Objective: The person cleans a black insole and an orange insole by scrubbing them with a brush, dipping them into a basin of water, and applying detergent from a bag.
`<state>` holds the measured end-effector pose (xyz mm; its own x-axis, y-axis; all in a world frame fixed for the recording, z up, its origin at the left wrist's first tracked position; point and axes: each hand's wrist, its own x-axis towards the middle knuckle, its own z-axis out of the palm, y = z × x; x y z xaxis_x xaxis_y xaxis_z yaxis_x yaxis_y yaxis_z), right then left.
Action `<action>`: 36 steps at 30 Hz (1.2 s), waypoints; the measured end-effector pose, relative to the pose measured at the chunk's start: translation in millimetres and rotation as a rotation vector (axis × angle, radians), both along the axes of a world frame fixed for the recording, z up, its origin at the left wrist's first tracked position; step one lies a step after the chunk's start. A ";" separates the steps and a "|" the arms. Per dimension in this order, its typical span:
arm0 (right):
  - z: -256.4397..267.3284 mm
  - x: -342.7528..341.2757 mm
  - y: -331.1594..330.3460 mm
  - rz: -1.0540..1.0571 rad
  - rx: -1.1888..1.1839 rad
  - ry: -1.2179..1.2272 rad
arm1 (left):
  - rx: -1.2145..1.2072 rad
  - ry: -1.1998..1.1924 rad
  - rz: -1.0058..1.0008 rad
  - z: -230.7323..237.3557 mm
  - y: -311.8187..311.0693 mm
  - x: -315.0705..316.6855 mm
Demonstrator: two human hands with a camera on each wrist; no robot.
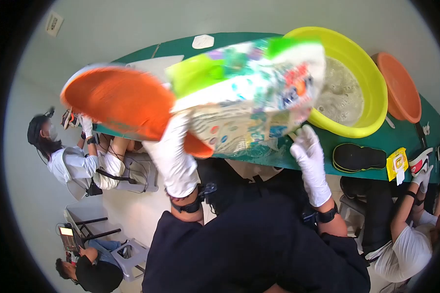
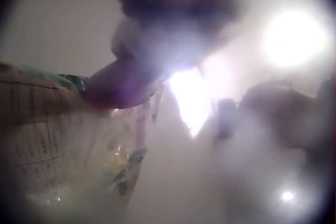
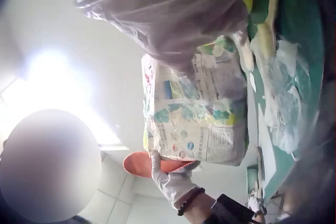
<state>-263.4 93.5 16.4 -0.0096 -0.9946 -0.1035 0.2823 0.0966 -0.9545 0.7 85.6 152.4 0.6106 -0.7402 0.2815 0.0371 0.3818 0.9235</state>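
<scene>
My gloved left hand [image 1: 176, 151] grips one end of a large printed plastic bag [image 1: 249, 93], white and green. A shoe with an orange sole [image 1: 120, 100] is held in the same hand, sole facing me. In the left wrist view a thumb [image 2: 123, 85] lies against the bag; most of that frame is hazy. My gloved right hand [image 1: 309, 151] is below the bag's far end, fingers loosely bent, fingertips right by its edge. The right wrist view has the right glove [image 3: 178, 19] overlapping the bag.
A yellow-green basin [image 1: 374, 115] of sudsy water stands behind the right hand, beside an orange basin [image 1: 401, 90]. On the green table lie a black shoe [image 1: 359, 157], sole up, and a yellow packet [image 1: 397, 163]. People sit on both sides; one holds a sneaker [image 1: 419, 161].
</scene>
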 end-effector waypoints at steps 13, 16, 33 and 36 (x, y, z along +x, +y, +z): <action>11.1 90.6 -38.0 0.674 0.179 -1.105 | -0.152 0.371 -0.321 25.6 10.3 -7.2; 20.0 86.0 -31.6 0.519 0.173 -1.033 | -0.077 0.414 -0.346 7.6 -2.0 19.1; 65.4 9.0 -16.2 -0.221 -0.182 0.158 | 0.319 0.891 -0.740 -119.1 -18.1 -10.0; 70.2 6.2 -23.0 -0.253 -0.271 0.269 | 0.407 0.895 -0.832 -119.8 -17.0 -16.0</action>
